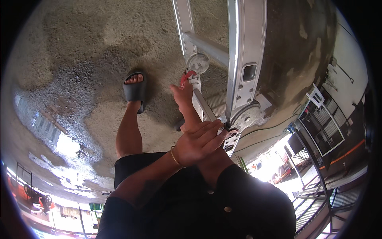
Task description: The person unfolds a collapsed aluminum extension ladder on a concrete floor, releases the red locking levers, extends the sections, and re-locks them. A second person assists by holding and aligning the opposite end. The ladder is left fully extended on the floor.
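Observation:
A metal folding ladder [247, 44] stands in front of me, with a round hinge on each side rail. My right forearm stretches forward beneath my left. At the far-left hinge [198, 63], my right hand [183, 95] has its fingers closed at the end of a red lever [187, 77], thumb sticking out to the side. Crossing over that forearm, my left hand [201, 140] has fingers stretched to the right. Its fingertips reach the dark edge of the near-right hinge [246, 115]; whether they press on it I cannot tell. A bracelet [174, 156] circles my left wrist.
Wet patches shine on the rough concrete floor [95, 71]. My left foot in a black slide sandal [134, 89] stands left of the ladder. A hose [274, 133] runs over the floor at right, near metal racks [324, 179] and a white chair [315, 95].

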Motion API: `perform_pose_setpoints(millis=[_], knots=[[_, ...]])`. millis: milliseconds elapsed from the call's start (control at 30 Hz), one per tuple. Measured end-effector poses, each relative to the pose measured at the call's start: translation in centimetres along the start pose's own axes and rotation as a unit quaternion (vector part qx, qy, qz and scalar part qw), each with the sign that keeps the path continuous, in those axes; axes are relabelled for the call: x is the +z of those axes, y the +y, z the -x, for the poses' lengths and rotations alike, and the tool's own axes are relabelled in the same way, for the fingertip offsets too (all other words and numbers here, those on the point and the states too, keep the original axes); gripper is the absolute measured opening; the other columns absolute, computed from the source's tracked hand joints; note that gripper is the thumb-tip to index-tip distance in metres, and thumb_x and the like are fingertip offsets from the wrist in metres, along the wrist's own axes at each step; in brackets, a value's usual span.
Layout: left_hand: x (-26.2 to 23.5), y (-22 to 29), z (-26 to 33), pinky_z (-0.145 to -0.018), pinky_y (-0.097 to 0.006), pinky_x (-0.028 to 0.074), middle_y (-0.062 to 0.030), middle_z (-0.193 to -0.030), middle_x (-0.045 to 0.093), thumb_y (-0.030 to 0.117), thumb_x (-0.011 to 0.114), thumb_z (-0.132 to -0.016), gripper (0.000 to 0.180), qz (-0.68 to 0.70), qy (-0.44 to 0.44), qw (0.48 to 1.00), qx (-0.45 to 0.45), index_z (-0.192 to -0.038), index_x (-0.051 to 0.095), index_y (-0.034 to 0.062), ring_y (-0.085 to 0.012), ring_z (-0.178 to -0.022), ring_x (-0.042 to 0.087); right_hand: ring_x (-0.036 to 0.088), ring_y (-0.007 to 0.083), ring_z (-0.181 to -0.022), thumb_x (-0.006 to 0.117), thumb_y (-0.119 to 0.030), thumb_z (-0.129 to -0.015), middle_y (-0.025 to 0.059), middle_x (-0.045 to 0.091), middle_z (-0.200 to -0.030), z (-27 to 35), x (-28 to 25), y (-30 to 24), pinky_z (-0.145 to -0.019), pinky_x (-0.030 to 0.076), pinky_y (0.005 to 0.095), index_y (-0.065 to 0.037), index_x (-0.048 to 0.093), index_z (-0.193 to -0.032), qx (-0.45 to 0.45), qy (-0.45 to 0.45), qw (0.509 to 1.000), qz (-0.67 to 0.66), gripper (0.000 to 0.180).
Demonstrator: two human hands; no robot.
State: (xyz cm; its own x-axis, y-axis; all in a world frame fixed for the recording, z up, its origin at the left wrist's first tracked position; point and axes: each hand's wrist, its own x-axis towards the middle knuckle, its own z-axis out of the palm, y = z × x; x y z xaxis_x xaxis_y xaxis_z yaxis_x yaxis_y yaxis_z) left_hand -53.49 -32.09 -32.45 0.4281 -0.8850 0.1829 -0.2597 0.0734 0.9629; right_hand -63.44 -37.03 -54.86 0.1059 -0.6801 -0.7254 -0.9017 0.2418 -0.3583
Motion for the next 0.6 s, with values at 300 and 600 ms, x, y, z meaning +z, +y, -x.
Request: perform_pose_setpoints(millis=[300,600], knots=[[-0.2,0.1,-0.3,-0.095,-0.041,0.060,-0.0171,-0.113,0.071,0.004,0.071,-0.079,0.040,0.007,0.005,1.000,-0.017,-0.119,0.067,-0.0017,-0.0318,-0.114,0.071,0.051,0.0342,-0.123,0.081,-0.028,-0.082,0.0238,0.046,-0.143,-0.4,-1.5,1.5,-0.098,0.049,0.0465,0.000,0.030,-0.157,-0.050,0.057,0.997,0.028,0.095],[1.8,0.4,-0.6,-0.097,-0.040,0.059,-0.0186,-0.116,0.070,0.004,0.070,-0.080,0.042,0.005,0.033,0.999,-0.012,-0.122,0.066,-0.0021,-0.0321,-0.114,0.070,0.054,0.0294,-0.127,0.082,-0.024,-0.083,0.0212,0.045,-0.142,-1.5,-2.9,0.3,-0.100,0.048,0.0413,-0.001,0.038,-0.153,-0.002,-0.018,0.998,-0.063,0.086]])
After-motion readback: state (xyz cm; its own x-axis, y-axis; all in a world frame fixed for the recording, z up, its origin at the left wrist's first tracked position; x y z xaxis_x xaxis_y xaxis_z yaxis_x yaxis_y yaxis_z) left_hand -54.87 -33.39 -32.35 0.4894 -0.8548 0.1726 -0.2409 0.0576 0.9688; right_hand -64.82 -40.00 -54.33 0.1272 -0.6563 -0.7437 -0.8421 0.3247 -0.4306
